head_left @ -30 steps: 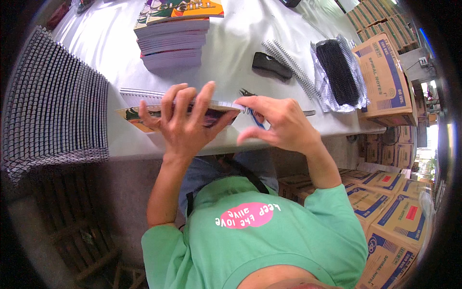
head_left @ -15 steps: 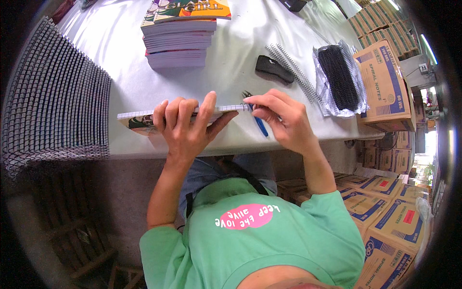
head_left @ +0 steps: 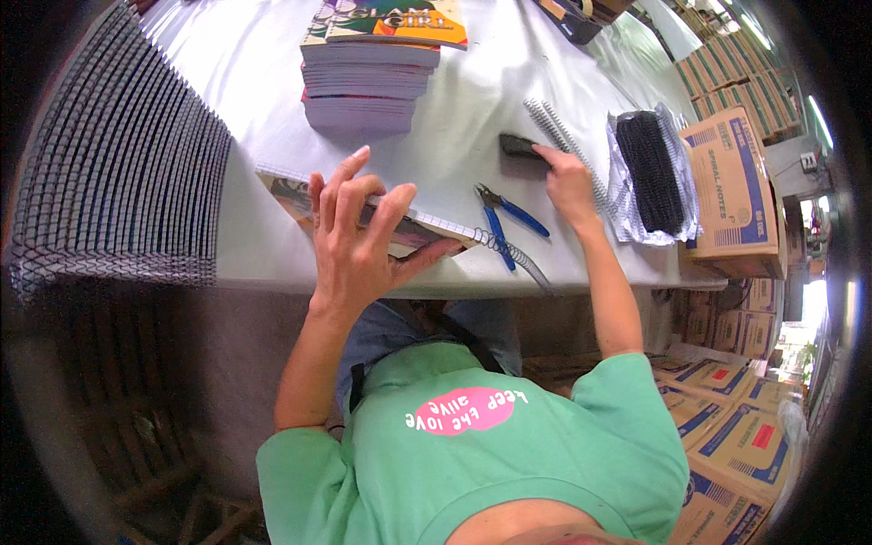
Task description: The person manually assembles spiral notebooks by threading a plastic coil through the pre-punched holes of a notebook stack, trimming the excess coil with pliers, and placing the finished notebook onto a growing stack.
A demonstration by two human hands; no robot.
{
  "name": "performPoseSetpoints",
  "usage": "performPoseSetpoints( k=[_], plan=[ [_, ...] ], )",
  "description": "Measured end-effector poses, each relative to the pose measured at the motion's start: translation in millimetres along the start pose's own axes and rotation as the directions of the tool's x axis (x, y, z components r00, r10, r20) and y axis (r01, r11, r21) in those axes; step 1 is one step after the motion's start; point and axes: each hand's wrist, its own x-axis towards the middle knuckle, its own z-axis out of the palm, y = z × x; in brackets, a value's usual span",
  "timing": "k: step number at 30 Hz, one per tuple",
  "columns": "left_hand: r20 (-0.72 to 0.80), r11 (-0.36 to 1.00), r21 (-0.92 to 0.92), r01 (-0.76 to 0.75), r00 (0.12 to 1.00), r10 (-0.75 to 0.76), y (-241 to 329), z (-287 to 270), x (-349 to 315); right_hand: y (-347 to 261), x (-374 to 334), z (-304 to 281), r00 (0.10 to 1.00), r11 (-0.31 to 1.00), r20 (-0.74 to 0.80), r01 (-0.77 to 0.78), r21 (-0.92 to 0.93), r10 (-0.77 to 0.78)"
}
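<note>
My left hand (head_left: 354, 241) grips a notebook (head_left: 422, 222) standing on its long edge, fingers over the far side and thumb along the near side. From the notebook's right end a thin spiral coil (head_left: 527, 262) sticks out and curves toward the table edge. My right hand (head_left: 570, 186) has its fingers at the right end of a black oblong block (head_left: 520, 145), the index finger on top and the other fingers curled. Between the hands lie blue-handled cutting pliers (head_left: 520, 218) with their jaws apart, partly beneath the coil.
A stack of notebooks (head_left: 363, 91) stands at the back. Many bound notebooks (head_left: 127, 173) rise along the left. Loose coils (head_left: 568, 136) lie beside a bundle of black coils (head_left: 656, 173) in plastic. Cardboard boxes (head_left: 727, 191) stand at the right of the white-covered table (head_left: 272, 127).
My right hand has left the coil at the notebook's end and moved away to the black block. The coil now hangs free, and the notebook's right end has tilted nearer to me.
</note>
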Motion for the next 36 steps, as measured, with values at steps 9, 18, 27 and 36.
performPoseSetpoints(
  k=[9, 18, 27, 36],
  plan=[
    [0.011, 0.998, 0.017, 0.053, 0.998, -0.054, 5, -2, -1, -110, 26, -47, 0.949, 0.413, 0.158, -0.033, 0.91, -0.273],
    [0.024, 0.998, -0.026, 0.057, 0.998, -0.056, 1, -2, 1, -127, 41, -60, 0.833, -0.163, -0.209, 0.145, 0.976, -0.513],
    [-0.04, 0.991, 0.021, 0.131, 0.991, -0.13, -6, -9, 0, -142, 53, -49, 0.908, 0.603, 0.246, 0.008, 0.798, -0.338],
    [-0.106, 0.986, 0.107, 0.124, 0.988, -0.113, -39, -26, 14, -148, 70, -39, 0.958, 0.18, 0.174, -0.134, 0.975, -0.229]
  ],
)
